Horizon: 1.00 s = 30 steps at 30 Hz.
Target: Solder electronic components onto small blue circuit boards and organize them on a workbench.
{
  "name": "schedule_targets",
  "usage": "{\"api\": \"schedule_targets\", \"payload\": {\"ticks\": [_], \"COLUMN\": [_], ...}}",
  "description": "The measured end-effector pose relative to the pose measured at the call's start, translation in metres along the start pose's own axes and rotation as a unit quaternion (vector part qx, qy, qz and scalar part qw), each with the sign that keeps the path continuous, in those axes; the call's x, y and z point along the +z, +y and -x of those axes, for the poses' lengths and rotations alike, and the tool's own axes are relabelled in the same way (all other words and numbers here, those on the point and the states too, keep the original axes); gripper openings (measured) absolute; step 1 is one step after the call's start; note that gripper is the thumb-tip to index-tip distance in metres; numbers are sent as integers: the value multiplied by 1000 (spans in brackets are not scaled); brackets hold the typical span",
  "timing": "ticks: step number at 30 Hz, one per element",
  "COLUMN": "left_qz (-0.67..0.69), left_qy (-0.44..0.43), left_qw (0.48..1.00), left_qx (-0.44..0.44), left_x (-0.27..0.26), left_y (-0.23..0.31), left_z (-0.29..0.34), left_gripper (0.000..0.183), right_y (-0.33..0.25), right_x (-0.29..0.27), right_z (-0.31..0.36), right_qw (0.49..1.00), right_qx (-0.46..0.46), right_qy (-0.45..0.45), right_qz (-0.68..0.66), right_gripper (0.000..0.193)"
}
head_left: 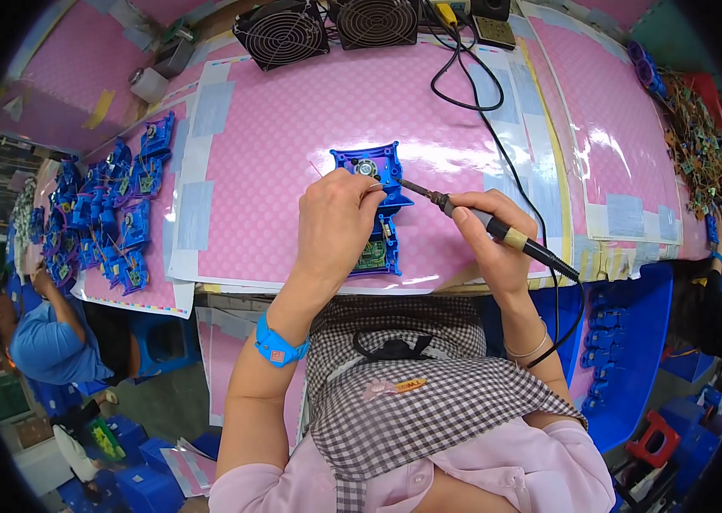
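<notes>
A blue plastic housing [397, 198] lies opened out on the pink mat in front of me. A small round speaker [366, 168] sits in its far part and a green circuit board [371, 255] in its near part. My right hand [498, 235] grips a soldering iron [517, 239], its tip pointing left at the far part's right side. My left hand [335, 214] is closed in a pinch over the housing's left side and hides part of it. A thin wire-like strand [316, 168] sticks out beside the pinch; whether it is solder or a lead I cannot tell.
Two black fans [281, 34] stand at the table's back edge, beside the iron's black cable [498, 128]. Many blue housings [105, 209] are heaped on the left. Wired boards [696, 141] pile up far right. A blue bin [634, 359] is by my right side. Other people work at both sides.
</notes>
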<state>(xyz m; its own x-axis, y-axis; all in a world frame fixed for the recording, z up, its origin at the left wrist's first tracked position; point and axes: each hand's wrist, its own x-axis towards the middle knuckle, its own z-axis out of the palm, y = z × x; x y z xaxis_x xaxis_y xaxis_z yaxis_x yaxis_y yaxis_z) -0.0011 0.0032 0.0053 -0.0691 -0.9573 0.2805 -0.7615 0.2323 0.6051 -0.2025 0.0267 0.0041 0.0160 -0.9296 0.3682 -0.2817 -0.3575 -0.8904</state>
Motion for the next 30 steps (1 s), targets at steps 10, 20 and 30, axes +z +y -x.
{"api": "schedule_targets", "payload": {"ticks": [10,20,30], "left_qz": [-18,-15,-18], "left_qy": [6,4,7], "left_qw": [1000,1000,1000], "left_qx": [7,3,5], "left_x": [1,1,1], "left_y": [-1,0,-1], "left_z": [0,-1,0], "left_gripper": [13,11,11], "right_y": [0,4,-4], "right_x": [1,5,4], "right_z": [1,-1,2], "right_qw": [1000,1000,1000], "right_qx": [2,-16,12], "right_qy": [10,-2,-13], "right_qz": [-8,-12,-10], "right_gripper": [13,13,12]}}
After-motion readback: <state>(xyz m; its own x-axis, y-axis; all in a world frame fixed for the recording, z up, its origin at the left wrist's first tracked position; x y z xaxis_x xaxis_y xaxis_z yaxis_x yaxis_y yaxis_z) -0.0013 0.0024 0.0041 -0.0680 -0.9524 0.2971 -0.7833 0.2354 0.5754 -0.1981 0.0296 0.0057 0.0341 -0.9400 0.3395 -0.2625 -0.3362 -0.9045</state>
